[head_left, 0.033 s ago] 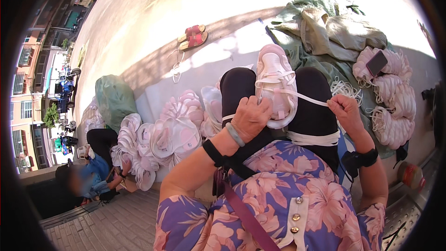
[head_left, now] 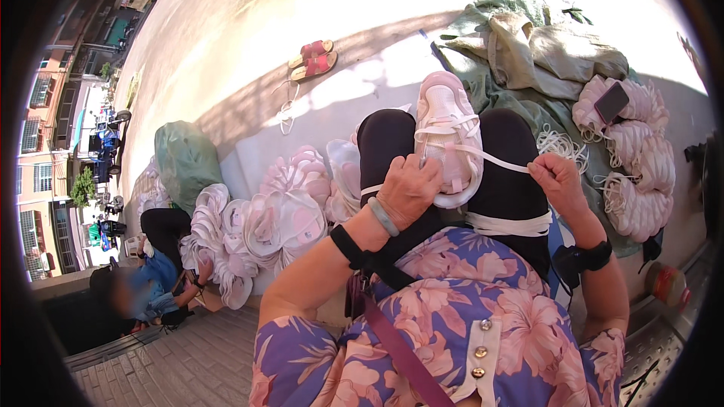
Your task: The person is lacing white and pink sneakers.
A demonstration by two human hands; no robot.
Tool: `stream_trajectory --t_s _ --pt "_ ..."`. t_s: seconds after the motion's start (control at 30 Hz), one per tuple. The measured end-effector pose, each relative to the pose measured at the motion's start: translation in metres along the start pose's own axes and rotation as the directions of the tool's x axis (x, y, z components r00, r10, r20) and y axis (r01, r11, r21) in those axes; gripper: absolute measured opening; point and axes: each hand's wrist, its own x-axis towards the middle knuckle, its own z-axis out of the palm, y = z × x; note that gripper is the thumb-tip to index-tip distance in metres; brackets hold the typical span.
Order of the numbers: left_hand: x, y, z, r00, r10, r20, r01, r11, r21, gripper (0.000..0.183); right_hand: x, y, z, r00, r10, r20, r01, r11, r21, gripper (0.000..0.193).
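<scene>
A pale pink and white shoe upper [head_left: 451, 117] lies across my lap between my black-clad knees, its toe pointing away from me. White lace crosses its front. My left hand [head_left: 409, 190] is closed at the upper's near left side, pinching its edge; a small shiny bit shows at the fingertips, too little to name. From the upper a white shoelace [head_left: 498, 161] runs right, pulled nearly straight, its end pinched by my right hand [head_left: 556, 179]. A bundle of white laces [head_left: 509, 224] is wound around my right thigh.
Stacked shoe uppers [head_left: 283, 222] lie on the left, beside a green sack [head_left: 186, 166] and a seated person [head_left: 154, 286]. At right are bundled uppers [head_left: 641, 147] with a phone [head_left: 612, 102] on top, loose laces [head_left: 562, 145] and crumpled sacking [head_left: 550, 53]. Red sandals [head_left: 313, 62] stand ahead.
My right hand has shifted very slightly left with the lace end. Nothing else visibly differs.
</scene>
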Motion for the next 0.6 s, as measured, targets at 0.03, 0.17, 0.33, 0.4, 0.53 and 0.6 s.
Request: stream_trajectory --t_s 0.03,0.17,0.33,0.4,0.53,0.6 --pt "0.002 -0.003 0.002 1.000 0.011 0.016 -0.010 0.998 -0.058 0.026 0.001 -0.001 0.003 1.000 -0.002 0.001 0.002 1.000 -0.001 0.020" --pt "0.002 -0.005 0.007 0.999 0.020 0.030 -0.017 0.994 -0.109 0.023 0.005 -0.012 0.010 1.000 -0.027 -0.005 0.027 0.999 0.029 0.020" --pt "0.000 -0.004 -0.003 0.999 -0.024 -0.042 0.011 0.955 -0.298 0.025 0.006 -0.020 0.010 0.998 -0.044 0.044 0.042 0.998 0.039 0.020" --pt "0.001 -0.003 -0.005 0.998 -0.038 -0.054 0.022 0.964 -0.266 0.025 0.006 -0.018 0.010 0.998 -0.013 0.054 0.009 0.998 0.065 0.021" --pt "0.004 -0.002 0.003 0.997 -0.015 -0.073 -0.001 0.975 -0.224 0.028 0.003 -0.007 0.014 0.998 0.026 0.056 -0.030 0.998 0.061 0.023" --pt "0.003 -0.002 0.007 0.999 0.021 -0.048 -0.029 0.984 -0.178 0.028 0.002 -0.003 0.015 0.999 -0.003 0.050 -0.001 0.997 0.078 0.024"
